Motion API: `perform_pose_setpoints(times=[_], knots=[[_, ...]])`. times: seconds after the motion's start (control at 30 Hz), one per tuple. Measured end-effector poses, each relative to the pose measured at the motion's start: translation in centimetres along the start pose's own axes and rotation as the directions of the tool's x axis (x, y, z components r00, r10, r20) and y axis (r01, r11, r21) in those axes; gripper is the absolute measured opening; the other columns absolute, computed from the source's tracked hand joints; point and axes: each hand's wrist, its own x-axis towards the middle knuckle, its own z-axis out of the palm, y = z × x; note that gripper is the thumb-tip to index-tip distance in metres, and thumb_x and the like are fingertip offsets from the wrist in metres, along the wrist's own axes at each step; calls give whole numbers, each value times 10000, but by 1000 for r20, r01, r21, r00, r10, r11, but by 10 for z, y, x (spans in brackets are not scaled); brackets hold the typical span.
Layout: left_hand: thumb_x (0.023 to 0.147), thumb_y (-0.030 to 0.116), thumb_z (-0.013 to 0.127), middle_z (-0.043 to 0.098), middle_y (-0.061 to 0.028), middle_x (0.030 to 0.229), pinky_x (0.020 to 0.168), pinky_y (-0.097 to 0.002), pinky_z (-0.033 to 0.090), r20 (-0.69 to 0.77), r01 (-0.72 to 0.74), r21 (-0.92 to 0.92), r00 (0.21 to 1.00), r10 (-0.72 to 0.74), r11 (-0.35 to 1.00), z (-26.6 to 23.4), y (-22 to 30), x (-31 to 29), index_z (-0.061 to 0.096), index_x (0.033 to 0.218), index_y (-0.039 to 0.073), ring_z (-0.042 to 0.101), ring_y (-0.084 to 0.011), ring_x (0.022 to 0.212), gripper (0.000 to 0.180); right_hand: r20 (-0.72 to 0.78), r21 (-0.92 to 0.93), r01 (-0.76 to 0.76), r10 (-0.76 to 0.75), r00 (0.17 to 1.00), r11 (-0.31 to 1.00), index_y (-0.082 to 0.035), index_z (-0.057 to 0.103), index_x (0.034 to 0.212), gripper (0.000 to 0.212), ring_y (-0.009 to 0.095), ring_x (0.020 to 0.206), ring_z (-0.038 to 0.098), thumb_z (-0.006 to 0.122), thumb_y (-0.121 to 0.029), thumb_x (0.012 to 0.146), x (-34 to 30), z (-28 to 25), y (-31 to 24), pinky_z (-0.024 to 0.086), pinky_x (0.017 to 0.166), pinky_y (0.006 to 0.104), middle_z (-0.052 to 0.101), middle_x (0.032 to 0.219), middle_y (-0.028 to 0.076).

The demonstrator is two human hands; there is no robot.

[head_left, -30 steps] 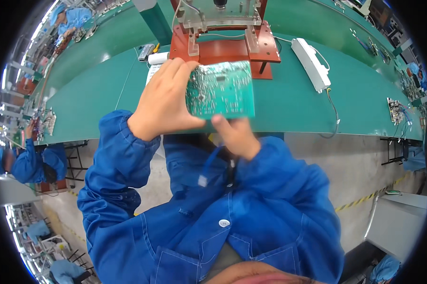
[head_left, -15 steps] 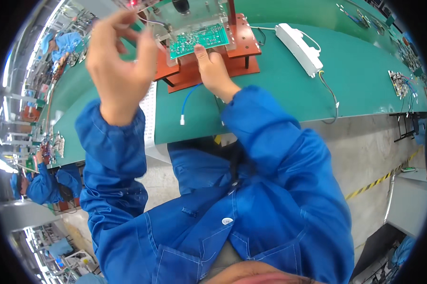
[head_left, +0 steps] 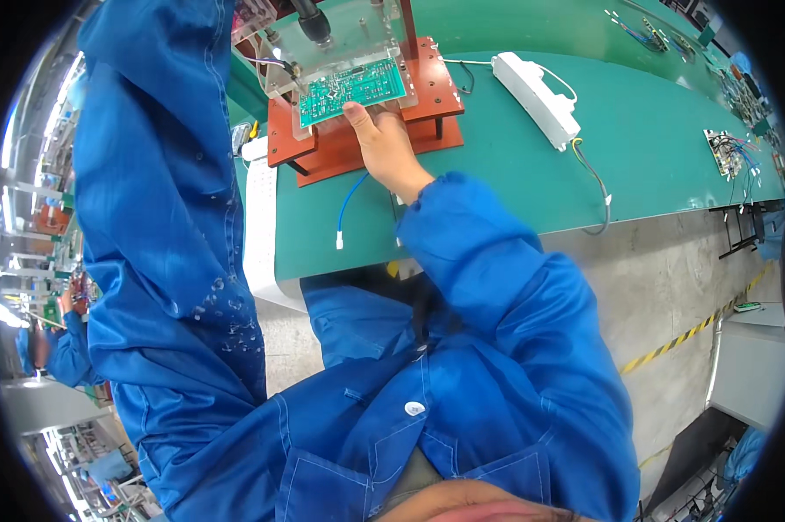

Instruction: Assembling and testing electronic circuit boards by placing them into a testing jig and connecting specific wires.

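Note:
A green circuit board (head_left: 354,89) packed with small parts lies on a clear plate in a reddish-brown test fixture (head_left: 431,83). My right hand (head_left: 387,150) is at the board's near edge, thumb on the edge and the other fingers partly hidden beneath it. It looks closed on the board. My left arm (head_left: 162,165) stretches up past the top left of the picture, so the left hand is out of sight. Above the board, a clear upright panel (head_left: 349,39) and a black knob-like part (head_left: 315,26) belong to the fixture.
On the green table (head_left: 514,183) a white box with cables (head_left: 536,100) lies right of the fixture. A blue wire (head_left: 344,213) with a white connector hangs in front. A white printed sheet (head_left: 260,226) drapes over the near edge. Another board with wires (head_left: 724,155) lies far right.
My left hand has risen from beside the fixture and left the picture at the top, its sleeve now filling the left side. The right hand stays at the board's near edge.

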Motion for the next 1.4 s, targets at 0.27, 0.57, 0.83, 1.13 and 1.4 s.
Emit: perform_pose_setpoints(times=[0.27,0.57,0.83,1.13,1.4], knots=[[747,-75,645,700,-128,988,843,-391,525,-848,-411,196,384,365,890,81,53,-135,621,881,19,701,-279,937,166,22,-84,-21,23,999,996,31,603,1228,563,347,1135,619,592,-481,994,7,-2,-6,446,978,429,659,1185,236],[737,-35,630,653,-187,1090,823,-405,512,-568,-112,-186,823,-14,976,114,11,-311,648,1126,-16,645,-367,951,390,132,-394,-13,70,989,919,70,624,1151,496,238,948,628,647,-394,976,-28,-35,-31,496,828,369,661,1029,145],[919,112,658,627,-153,1093,862,-350,483,-33,709,-598,444,-895,374,184,5,-486,505,1318,-27,602,-235,963,450,453,-791,555,-361,815,257,4,690,1130,373,392,1194,592,779,-178,816,-92,-48,-99,366,1098,568,660,1183,169],[941,55,643,706,-128,1006,815,-301,521,397,544,-835,699,-595,81,154,-5,-441,345,1475,-38,667,-179,899,619,526,-416,362,-104,844,834,-5,724,1064,224,218,823,663,725,-34,841,-99,35,-33,521,739,313,678,985,112],[926,-24,635,725,-199,1060,850,-297,545,543,526,-830,682,-490,-187,159,-15,-415,309,1500,-57,698,-196,994,661,661,-304,487,-187,727,819,-36,757,1035,228,235,811,640,767,-33,807,-98,72,-16,526,734,329,654,947,107]])
